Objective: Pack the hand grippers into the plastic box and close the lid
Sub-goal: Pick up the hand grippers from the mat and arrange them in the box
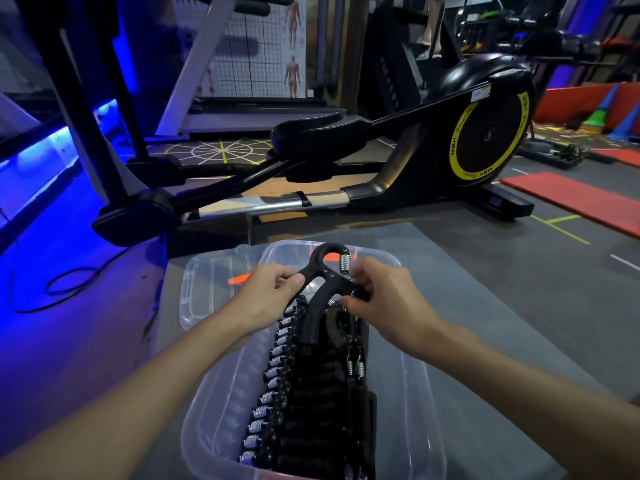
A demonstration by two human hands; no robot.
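A clear plastic box (420, 403) sits on the floor right below me, with several black hand grippers (277, 382) lined up inside, their silver springs along the left. Over the far end of the box I hold one black hand gripper (323, 271) with its silver spring pointing away. My left hand (266, 292) pinches its left handle. My right hand (381, 296) pinches its right side near the spring. The clear lid (207, 282) lies flat on the floor beyond the box, to the left.
A black elliptical trainer (381, 161) with a yellow-ringed flywheel stands just beyond the box. A black cable (62, 289) loops on the floor at the left. A red mat (581, 199) lies at the right.
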